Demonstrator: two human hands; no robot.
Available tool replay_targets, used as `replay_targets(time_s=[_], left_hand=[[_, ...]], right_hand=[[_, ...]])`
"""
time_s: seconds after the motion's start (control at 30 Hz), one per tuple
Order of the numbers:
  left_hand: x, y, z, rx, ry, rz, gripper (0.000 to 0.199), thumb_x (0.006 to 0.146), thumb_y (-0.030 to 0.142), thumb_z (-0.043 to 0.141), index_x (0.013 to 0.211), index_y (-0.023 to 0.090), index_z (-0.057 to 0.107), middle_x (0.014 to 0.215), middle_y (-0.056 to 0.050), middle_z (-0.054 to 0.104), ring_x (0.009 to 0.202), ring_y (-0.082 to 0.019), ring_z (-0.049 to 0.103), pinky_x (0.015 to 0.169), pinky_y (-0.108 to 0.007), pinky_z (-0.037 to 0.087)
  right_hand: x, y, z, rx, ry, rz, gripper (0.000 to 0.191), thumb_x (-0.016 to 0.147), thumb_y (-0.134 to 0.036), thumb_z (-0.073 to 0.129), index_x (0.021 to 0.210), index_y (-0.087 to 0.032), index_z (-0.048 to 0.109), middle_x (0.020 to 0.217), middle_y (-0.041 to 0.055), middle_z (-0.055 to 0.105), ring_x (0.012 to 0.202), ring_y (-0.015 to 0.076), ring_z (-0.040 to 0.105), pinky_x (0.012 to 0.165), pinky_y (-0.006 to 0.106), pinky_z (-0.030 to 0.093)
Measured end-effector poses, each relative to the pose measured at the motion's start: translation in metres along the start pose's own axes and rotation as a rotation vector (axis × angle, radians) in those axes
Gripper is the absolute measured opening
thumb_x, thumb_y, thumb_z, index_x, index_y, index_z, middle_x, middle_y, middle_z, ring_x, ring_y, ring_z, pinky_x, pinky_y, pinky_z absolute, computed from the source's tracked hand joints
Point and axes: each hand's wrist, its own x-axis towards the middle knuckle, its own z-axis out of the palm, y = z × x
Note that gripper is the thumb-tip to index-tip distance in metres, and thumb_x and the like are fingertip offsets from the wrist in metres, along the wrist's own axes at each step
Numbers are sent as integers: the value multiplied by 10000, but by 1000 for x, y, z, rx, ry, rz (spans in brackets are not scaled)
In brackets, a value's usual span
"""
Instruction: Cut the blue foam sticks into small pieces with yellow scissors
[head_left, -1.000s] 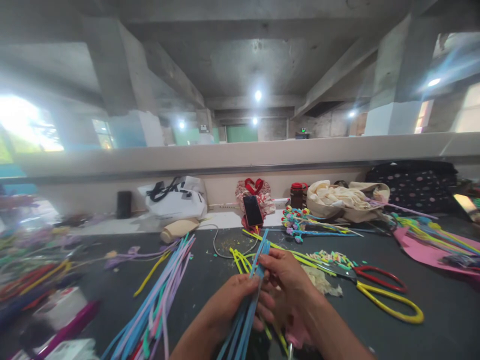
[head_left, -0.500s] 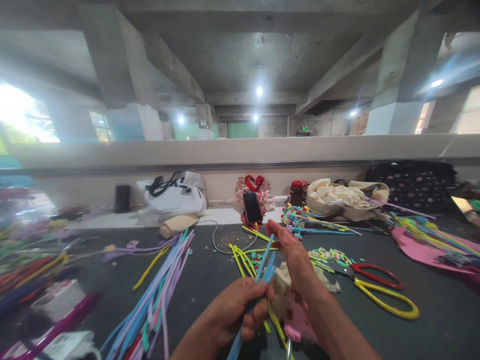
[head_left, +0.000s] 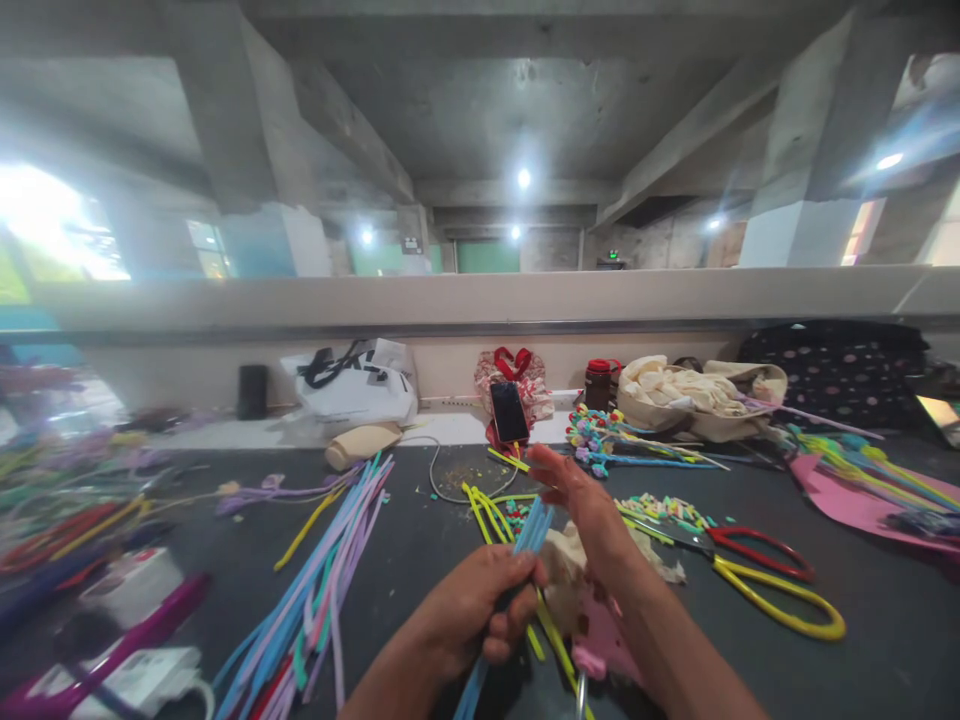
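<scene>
My left hand is closed around a bundle of light blue pipe cleaners, whose tips stand up above the thumb and whose lower ends run down below the fist. Beside the tips, my right hand is open, its fingers stretched out and the palm turned toward the bundle. Whether the palm touches the tips I cannot tell. Behind and under the hands lie yellow-green pipe cleaners, a cream cloth and a pink piece, partly hidden by my right forearm.
Scissors with red and yellow handles lie at right, near small cut pieces. Loose pipe cleaners spread at left beside a white plug. At the back are a phone, a white bag and a brown bottle.
The blue tips now stand closer to level; before, one stem stuck out above the others. My right fingers have bent slightly toward the bundle. The whole view has shifted a little.
</scene>
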Motion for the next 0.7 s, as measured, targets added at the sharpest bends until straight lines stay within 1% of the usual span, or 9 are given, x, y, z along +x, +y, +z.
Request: replay_targets(time_s=[0.07,0.2,0.3,0.47,0.53,0.63,0.7], left_hand=[[0,-1,0,22,-17,8,217,783,341,443,737,152,537,428,79,374,307,-21,193,263,-123,174],[-1,-1,-1,46,-17,22,239,776,363,453,762,144,548,448,78,388,305,-16,209,272,-127,179],[-1,-2,-3,46,-10,36,237,786,342,439,765,133,549,446,75,390,302,-13,211,274,-127,160],[0,-3,-2,50,-9,46,198,792,296,432,747,136,540,431,72,398,292,-16,216,265,-126,169],[0,-2,-1,49,-2,53,207,798,303,422,740,139,534,434,75,388,297,-15,208,262,-121,168],[0,0,-2,51,5,58,226,797,333,427,730,142,527,436,81,377,304,-13,193,260,-114,163],[0,0,-2,52,6,60,225,796,335,431,725,143,525,429,82,376,300,-14,189,257,-115,173]], right_hand=[[-2,-2,0,-55,-45,18,452,819,-506,321,1059,-230,586,1132,60,577,1032,228,497,836,366,359],[-10,-8,8,-134,-196,53,462,829,-482,324,1008,-177,622,1041,86,630,994,230,534,889,385,323],[-14,-10,13,-115,-225,82,480,819,-503,327,999,-174,626,1021,87,639,984,235,543,868,382,353],[-16,-9,12,-176,-309,130,512,784,-554,350,935,-177,662,989,93,652,959,253,549,852,380,359],[-13,-7,10,-109,-293,144,525,798,-550,321,976,-176,642,1018,98,637,945,251,555,834,389,370],[-10,-6,8,25,-216,136,562,814,-556,254,1073,-178,579,1120,104,578,992,246,526,829,400,372],[-10,-6,9,30,-195,134,566,812,-562,250,1089,-183,566,1145,98,561,1028,242,501,854,401,352]])
